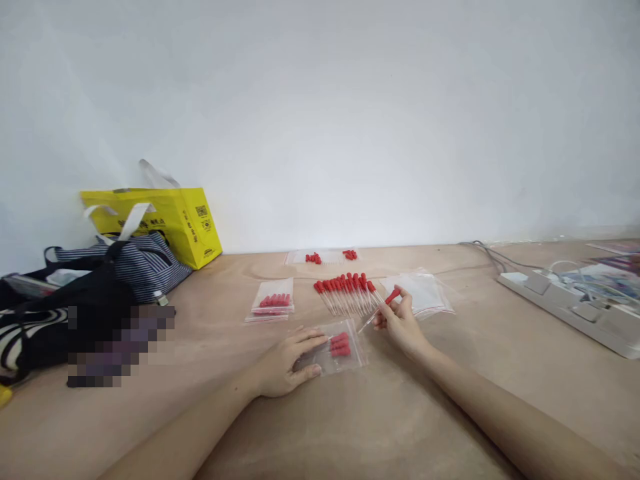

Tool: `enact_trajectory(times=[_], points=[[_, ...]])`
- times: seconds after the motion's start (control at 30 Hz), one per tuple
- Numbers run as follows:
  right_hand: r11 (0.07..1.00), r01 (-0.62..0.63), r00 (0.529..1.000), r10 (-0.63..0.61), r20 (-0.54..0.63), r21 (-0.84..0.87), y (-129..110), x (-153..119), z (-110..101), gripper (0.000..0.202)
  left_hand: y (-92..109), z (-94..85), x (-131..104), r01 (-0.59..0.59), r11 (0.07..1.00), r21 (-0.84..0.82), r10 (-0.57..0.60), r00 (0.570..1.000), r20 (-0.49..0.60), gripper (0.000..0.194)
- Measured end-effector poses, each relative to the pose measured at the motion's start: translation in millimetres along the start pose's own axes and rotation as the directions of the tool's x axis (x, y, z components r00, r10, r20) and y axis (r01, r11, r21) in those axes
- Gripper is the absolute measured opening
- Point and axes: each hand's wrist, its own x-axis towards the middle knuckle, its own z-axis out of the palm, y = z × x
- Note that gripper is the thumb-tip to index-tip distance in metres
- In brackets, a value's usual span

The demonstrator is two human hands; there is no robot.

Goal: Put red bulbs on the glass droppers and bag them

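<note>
In the head view my right hand (400, 323) pinches a glass dropper with a red rubber bulb (394, 295); its clear tip slants down to the left, near the edge of a clear zip bag (356, 343). Several red-bulbed droppers (341, 345) lie inside that bag. My left hand (290, 360) rests flat on the bag's left part, fingers spread, covering some of it. Just beyond the bag, a fanned row of loose droppers (345, 293) lies with bulbs pointing away from me. Behind my right hand is a stack of flat clear zip bags (420, 291).
Filled zip bags (274, 300) are stacked at the left. Against the wall lies another bag (330, 256) with red bulbs at both sides. A yellow shopping bag (193, 227) and a black bag (95, 313) stand far left; a white power strip (565, 307) with cables sits right.
</note>
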Motion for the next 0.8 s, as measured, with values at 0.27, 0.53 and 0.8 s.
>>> enact_trajectory(times=[0.27,0.53,0.8], points=[[0.998,0.066,0.989,-0.068,-0.128,-0.024,8,5,5,0.048,1,-0.8,0,0.013,1.0,-0.01,-0.013,1.0,0.0,0.048],[0.996,0.062,0.986,-0.071,-0.15,-0.06,7,4,-1,0.049,1,0.2,0,0.008,1.0,0.006,-0.008,1.0,0.007,0.049],[0.981,-0.061,0.995,0.075,-0.067,0.186,4,-7,13,0.044,3,-0.2,1,0.022,1.0,0.01,-0.022,1.0,0.002,0.052]])
